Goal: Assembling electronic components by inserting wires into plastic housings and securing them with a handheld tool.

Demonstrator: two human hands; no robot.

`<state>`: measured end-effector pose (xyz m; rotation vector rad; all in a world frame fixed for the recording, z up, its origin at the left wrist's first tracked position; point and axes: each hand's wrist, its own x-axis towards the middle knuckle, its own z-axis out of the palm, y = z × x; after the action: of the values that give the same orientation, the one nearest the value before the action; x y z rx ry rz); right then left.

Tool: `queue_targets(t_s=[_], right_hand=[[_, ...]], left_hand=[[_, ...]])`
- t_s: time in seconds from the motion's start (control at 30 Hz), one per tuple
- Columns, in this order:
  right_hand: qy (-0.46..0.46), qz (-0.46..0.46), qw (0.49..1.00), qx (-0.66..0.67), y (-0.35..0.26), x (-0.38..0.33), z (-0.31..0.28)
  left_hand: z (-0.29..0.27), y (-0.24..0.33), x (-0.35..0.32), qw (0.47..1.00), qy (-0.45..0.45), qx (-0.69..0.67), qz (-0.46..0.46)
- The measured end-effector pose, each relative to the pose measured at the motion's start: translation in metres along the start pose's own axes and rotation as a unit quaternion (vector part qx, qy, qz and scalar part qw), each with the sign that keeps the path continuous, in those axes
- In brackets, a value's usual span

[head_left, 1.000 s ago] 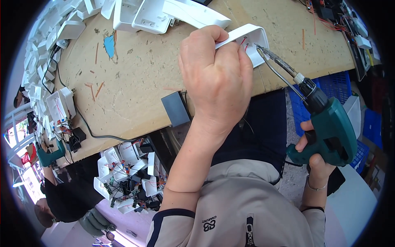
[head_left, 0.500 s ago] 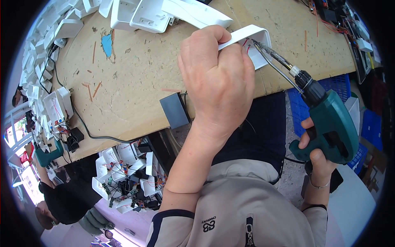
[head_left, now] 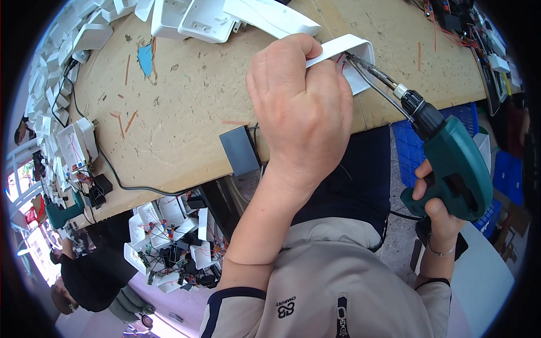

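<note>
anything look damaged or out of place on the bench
Yes: the tan tabletop looks damaged toward its far left, where a ragged-edged blue patch shows. Loose reddish-brown strips lie scattered about, like stray scraps.

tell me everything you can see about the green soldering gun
The green soldering gun has a pistol-shaped, plastic-looking body with dark recesses, a black collar, a metallic ring and a darkened, worn-looking tip. A thin metal tube runs alongside. The right hand grips its handle. It points up and left in the picture, tip within the white housing; whether the tip touches anything there cannot be told.
</note>
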<state>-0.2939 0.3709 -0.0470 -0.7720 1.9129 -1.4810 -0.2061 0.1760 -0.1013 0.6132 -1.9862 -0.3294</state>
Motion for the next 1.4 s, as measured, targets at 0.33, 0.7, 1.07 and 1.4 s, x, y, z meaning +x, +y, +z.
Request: queue_targets(t_s=[0.33,0.7,1.07,1.4], right_hand=[[-0.012,0.035,0.999,-0.019,-0.001,-0.002,-0.005],[-0.006,0.04,0.999,-0.031,-0.008,-0.006,-0.002],[-0.014,0.024,0.999,-0.017,-0.007,-0.008,-0.001],[0.005,0.007,1.0,-0.008,-0.007,-0.01,0.002]], left_hand=[[0.0,0.001,0.0,1.0,-0.002,0.005,-0.001],[-0.002,0.001,0.0,1.0,-0.003,0.009,0.001],[-0.003,0.002,0.003,1.0,0.003,0.025,0.0],[-0.001,0.002,0.001,1.0,0.0,0.017,-0.008]])
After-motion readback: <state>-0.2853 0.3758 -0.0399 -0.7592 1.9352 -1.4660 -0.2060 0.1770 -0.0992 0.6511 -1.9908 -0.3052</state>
